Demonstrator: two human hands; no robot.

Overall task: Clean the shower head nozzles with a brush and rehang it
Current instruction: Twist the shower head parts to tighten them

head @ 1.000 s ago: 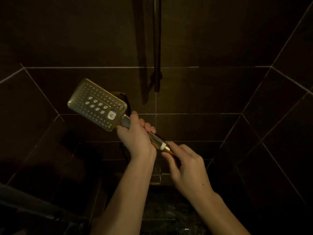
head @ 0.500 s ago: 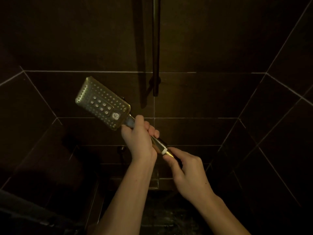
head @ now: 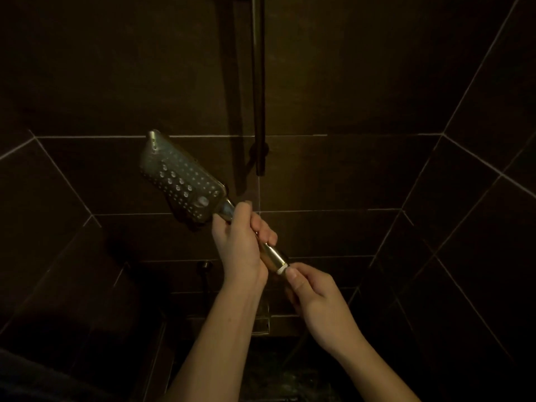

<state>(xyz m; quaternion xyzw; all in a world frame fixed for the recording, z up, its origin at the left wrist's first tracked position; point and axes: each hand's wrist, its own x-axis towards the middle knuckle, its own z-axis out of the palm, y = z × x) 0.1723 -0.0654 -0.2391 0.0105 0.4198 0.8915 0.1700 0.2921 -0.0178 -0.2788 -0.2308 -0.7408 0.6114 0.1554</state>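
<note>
A rectangular metal shower head [head: 181,178] with rows of nozzles faces me, tilted up to the left in a dim, dark-tiled shower. My left hand [head: 239,242] is wrapped around its handle just below the head. My right hand [head: 313,297] pinches the fitting at the handle's lower end, beside a white ring [head: 282,268]; what it holds is mostly hidden by the fingers. No brush is visible.
A dark vertical rail [head: 259,82] runs down the back wall and ends just right of the shower head. A small round wall fitting [head: 205,266] sits low on the wall. A floor drain grate [head: 261,324] lies below my wrists. Tiled walls close in on both sides.
The shower head has rotated so its face looks narrower and has shifted slightly right and up. My right thumb has closed in on the end of the handle.
</note>
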